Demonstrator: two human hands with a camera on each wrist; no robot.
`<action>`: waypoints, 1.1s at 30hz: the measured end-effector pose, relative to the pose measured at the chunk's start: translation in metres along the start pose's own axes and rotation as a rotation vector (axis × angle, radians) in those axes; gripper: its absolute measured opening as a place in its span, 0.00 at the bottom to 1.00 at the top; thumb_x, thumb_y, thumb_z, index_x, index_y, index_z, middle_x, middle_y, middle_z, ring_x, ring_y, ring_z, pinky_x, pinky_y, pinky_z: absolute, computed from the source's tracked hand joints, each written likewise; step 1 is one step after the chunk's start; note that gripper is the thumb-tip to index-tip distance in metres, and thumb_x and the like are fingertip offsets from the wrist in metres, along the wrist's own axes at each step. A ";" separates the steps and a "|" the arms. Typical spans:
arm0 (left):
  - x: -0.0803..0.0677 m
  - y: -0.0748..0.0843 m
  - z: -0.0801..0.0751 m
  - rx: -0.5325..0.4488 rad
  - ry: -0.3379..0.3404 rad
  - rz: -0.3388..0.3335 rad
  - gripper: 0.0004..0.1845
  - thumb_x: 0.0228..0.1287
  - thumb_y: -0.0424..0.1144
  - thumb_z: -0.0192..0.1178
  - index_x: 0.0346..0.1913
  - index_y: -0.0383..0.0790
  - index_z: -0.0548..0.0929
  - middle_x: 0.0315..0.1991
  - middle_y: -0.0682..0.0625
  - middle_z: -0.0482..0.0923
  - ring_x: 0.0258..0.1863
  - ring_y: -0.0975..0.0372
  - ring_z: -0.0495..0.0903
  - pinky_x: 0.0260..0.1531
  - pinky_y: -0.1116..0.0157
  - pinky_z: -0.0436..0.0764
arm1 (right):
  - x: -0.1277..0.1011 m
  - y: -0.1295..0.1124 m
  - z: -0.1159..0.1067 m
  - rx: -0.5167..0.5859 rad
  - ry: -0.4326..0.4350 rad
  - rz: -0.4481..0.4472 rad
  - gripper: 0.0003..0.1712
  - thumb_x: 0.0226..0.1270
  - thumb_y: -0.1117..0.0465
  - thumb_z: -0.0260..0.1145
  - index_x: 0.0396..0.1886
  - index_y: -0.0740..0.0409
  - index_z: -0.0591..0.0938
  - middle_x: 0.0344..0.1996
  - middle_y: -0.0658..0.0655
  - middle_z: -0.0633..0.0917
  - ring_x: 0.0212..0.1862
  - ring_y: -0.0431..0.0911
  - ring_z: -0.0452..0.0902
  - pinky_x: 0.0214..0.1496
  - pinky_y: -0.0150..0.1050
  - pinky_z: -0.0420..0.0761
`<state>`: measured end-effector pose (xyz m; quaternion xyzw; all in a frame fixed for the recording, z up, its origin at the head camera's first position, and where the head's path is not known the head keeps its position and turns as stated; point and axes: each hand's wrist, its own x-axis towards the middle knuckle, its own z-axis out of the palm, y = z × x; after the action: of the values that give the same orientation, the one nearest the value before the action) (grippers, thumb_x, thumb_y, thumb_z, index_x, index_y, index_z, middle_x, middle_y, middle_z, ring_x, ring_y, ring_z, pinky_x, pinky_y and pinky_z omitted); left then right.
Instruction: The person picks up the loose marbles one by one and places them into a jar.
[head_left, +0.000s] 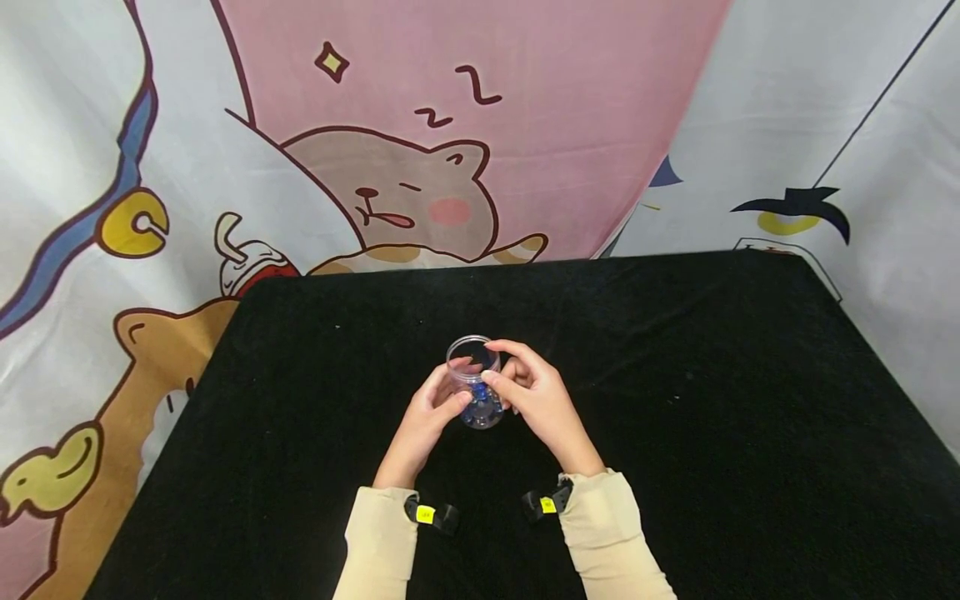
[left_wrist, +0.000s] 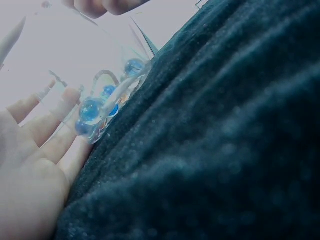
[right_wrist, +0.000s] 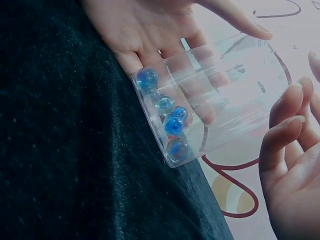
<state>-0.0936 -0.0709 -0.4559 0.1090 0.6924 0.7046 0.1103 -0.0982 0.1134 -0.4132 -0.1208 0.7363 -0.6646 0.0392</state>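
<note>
Nearest to me, at the near edge of the scene, my two cream sleeves (head_left: 382, 542) come in over the black worktop (head_left: 712, 433), each wrist wearing a small black strap with a yellow tag (head_left: 426, 514). Just beyond them my left hand (head_left: 423, 421) lies against the left side of a clear plastic cup (head_left: 475, 382), fingers (left_wrist: 47, 127) fairly straight and spread along its wall, thumb up near the rim. The left wrist view shows the cup wall lying against those fingers. My right hand (head_left: 536, 392) sits on the cup's right side, with its fingers (right_wrist: 282, 120) gently curved. From the head view the fingertips reach the rim, while the right wrist view shows a gap between these fingers and the wall, so I cannot tell how firmly this hand holds.

Between both hands, at the middle of the worktop, the cup stands on the cloth. At its bottom lie several blue glass marbles (right_wrist: 172, 125), bunched together against the base.

Farther off, the worktop runs dark and bare-clothed to its far edge. Behind it hangs a cartoon backdrop (head_left: 420, 125): a pink panel with a sleeping bear, and a yellow duck low at the far left.
</note>
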 end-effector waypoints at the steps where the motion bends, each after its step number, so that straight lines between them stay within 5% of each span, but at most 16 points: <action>1: 0.000 0.000 0.000 -0.001 -0.001 0.000 0.25 0.64 0.39 0.51 0.63 0.40 0.62 0.59 0.46 0.67 0.57 0.58 0.68 0.56 0.51 0.63 | 0.000 0.000 0.000 0.003 -0.001 0.002 0.21 0.61 0.58 0.61 0.55 0.51 0.72 0.20 0.58 0.74 0.21 0.52 0.70 0.22 0.43 0.73; 14: 0.001 0.000 0.001 0.003 -0.002 -0.003 0.24 0.64 0.38 0.51 0.63 0.42 0.62 0.59 0.46 0.67 0.56 0.58 0.68 0.55 0.53 0.64 | 0.001 0.005 -0.001 0.028 -0.004 -0.002 0.21 0.61 0.57 0.60 0.55 0.49 0.73 0.19 0.58 0.73 0.23 0.64 0.68 0.21 0.43 0.72; 33: 0.002 -0.001 0.001 -0.001 -0.006 0.021 0.25 0.65 0.37 0.50 0.63 0.37 0.61 0.58 0.44 0.68 0.56 0.58 0.69 0.56 0.52 0.63 | 0.000 0.004 -0.001 0.016 -0.004 -0.020 0.21 0.62 0.58 0.60 0.55 0.49 0.73 0.20 0.57 0.73 0.24 0.63 0.69 0.21 0.40 0.72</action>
<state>-0.0948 -0.0695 -0.4571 0.1182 0.6906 0.7058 0.1051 -0.0994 0.1149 -0.4170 -0.1293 0.7296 -0.6706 0.0352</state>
